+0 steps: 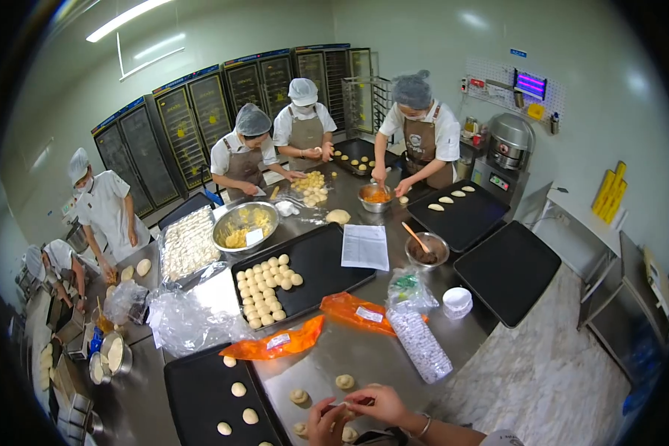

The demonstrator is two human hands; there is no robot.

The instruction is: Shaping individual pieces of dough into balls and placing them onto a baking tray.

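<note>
At the bottom edge, my left hand (324, 422) and my right hand (383, 405) meet fingertip to fingertip. Between them they pinch a small pale dough piece (343, 411), mostly hidden by the fingers. A bracelet circles my right wrist. Shaped dough pieces (299, 396) lie around my hands; one dough piece (344, 382) is just beyond them, and others are partly covered. Under the left ones is a pale sheet (283, 380). On the left, smooth dough balls (238, 389) are spaced out on a black baking tray (192, 384).
Beyond stand a tray (329, 251) of dough balls, orange bags (279, 340), white paper cups (419, 345) and a bowl of dark filling (426, 249). A black tray (507, 273) juts over the right edge. Several co-workers (429, 128) work across the steel table (334, 345) and at left.
</note>
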